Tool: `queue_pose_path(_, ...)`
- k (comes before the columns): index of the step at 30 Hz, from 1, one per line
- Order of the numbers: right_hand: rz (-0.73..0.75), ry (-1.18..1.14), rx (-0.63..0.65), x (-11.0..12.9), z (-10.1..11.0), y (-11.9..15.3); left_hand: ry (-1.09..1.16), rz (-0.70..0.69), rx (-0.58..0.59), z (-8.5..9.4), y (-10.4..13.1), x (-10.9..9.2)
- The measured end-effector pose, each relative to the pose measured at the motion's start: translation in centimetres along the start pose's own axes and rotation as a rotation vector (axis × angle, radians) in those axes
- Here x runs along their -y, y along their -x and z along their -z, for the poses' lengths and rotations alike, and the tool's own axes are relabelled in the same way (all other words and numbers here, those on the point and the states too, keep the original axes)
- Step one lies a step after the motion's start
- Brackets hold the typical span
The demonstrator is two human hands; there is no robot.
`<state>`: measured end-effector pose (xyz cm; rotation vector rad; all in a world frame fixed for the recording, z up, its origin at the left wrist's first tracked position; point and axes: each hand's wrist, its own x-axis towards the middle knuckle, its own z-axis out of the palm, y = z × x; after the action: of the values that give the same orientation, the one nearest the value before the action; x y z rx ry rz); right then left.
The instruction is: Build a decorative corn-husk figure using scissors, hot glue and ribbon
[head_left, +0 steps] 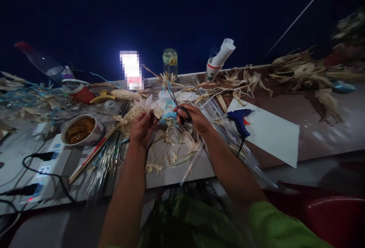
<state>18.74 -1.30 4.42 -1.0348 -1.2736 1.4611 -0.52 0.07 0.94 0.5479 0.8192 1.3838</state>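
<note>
Evidently, in the head view, both hands work close together over the littered bench (199,167). The left hand (142,127) is nearly closed, thumb and fingertips pinched on a small pale, thin piece (156,114) that looks like dried husk; its exact outline is too blurred to tell. The right hand (194,118) is curled around the black handles of a pair of metal scissors (173,97), blades angled up and away from the body, near the piece but seemingly apart from it. How far the blades stand open cannot be told.

For clean handling, a pinch near the piece's edge would leave more of it free, with the left fingertips well out of the blades' line. Thin, dry material probably splits under a twist, so small, square snips seem wiser. The light blue strands (169,116) beside the hands could snag in the blades. The blue glue gun (241,122), lying partly over a white sheet (275,136), calls for care near the right forearm; its nozzle may be hot.
</note>
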Motion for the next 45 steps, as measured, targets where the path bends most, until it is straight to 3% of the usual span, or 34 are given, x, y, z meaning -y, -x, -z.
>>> queue_pose_path(6, -0.2, 0.05, 0.278, 0.4, -0.2, 0.6, 0.056, -0.12, -0.034, 1.0, -0.7, -0.3)
queue_pose_path(13, -0.204, 0.052, 0.361, -0.1, -0.8, 0.4, 0.033, -0.104, -0.055, 1.0, -0.8, -0.1)
queue_pose_path(19, -0.202, 0.03, 0.345, -0.3, -1.6, 0.3, 0.001, -0.075, -0.012, 0.7, -0.7, 0.0)
queue_pose_path(24, -0.19, 0.039, 0.317, -0.5, -1.8, 0.3, -0.013, -0.051, -0.059, 0.6, -0.6, -0.1)
queue_pose_path(38, -0.281, 0.019, 0.283, -0.7, -2.1, 0.1, 0.054, -0.022, 0.045, 1.1, -0.8, -0.4)
queue_pose_path(45, -0.298, 0.028, 0.271, -0.6, -2.3, 0.2, 0.06, -0.037, 0.043, 2.1, -1.3, -0.1)
